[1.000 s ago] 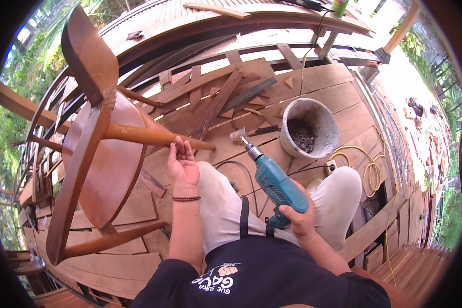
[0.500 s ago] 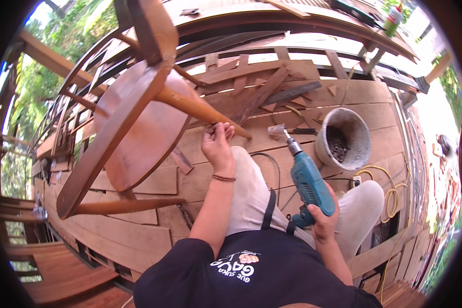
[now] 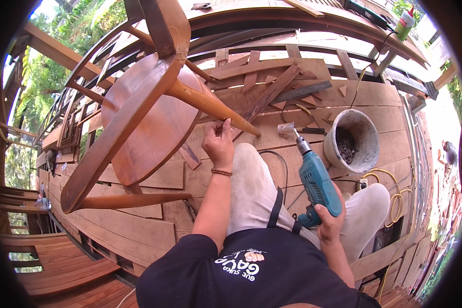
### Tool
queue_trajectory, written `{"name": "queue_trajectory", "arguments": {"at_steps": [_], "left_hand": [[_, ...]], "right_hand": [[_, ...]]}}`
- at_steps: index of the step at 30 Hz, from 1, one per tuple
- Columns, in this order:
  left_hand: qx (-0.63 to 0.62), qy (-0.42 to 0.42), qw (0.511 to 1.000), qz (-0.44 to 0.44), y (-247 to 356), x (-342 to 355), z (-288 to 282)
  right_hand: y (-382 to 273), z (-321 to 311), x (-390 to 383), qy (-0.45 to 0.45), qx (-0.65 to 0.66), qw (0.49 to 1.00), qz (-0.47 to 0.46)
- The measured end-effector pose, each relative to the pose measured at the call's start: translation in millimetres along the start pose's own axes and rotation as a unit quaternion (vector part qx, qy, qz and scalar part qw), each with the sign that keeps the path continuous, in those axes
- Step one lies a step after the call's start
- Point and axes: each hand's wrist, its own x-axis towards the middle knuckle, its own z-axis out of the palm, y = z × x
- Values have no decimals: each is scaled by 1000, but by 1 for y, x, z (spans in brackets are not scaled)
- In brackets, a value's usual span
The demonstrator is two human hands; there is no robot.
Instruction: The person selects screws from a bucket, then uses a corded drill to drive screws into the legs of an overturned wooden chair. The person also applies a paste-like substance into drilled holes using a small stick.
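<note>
A brown wooden chair (image 3: 154,128) lies tipped over on the left, its round seat and curved frame turned toward me. My left hand (image 3: 219,142) is closed in a pinch, fingertips beside the chair's tapered leg (image 3: 210,105). Whatever the fingers pinch, if anything, is too small to make out. In my right hand (image 3: 329,218) is a teal power drill (image 3: 318,184), held by its handle above my lap. The drill's chuck and bit point away from me, toward a small clear plastic container (image 3: 286,129) on the floor.
A grey bucket (image 3: 351,141) with dark scraps inside stands right of the drill. Wood offcuts (image 3: 272,92) lie ahead on the plank floor (image 3: 297,154). A yellow cable (image 3: 395,205) coils at the right. On the far bench (image 3: 272,20) stands a green bottle (image 3: 404,24) with a red tip.
The whole view has shifted slightly, so everything sits a little farther right. My left fingers have changed their pinch slightly beside the leg. The drill stays in my right hand.
</note>
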Motion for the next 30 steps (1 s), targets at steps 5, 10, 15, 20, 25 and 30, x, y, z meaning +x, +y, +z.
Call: {"name": "queue_trajectory", "arguments": {"at_steps": [5,10,15,20,25,30], "left_hand": [[1,-20,1000,19,-1,2,1],[-1,-91,996,2,0,11,-15],[-21,-74,994,75,45,26,-62],[-289,-47,949,116,91,77,-42],[-376,-198,905,7,63,100,-10],[-398,-172,901,16,58,99,-3]], "right_hand": [[-1,2,1,-10,0,1000,-2],[-8,7,0,-48,-13,999,21],[-5,21,5,-135,-136,979,-68],[11,49,25,-181,-230,944,-154],[20,70,41,-183,-219,943,-169],[18,80,42,-194,-235,934,-187]]}}
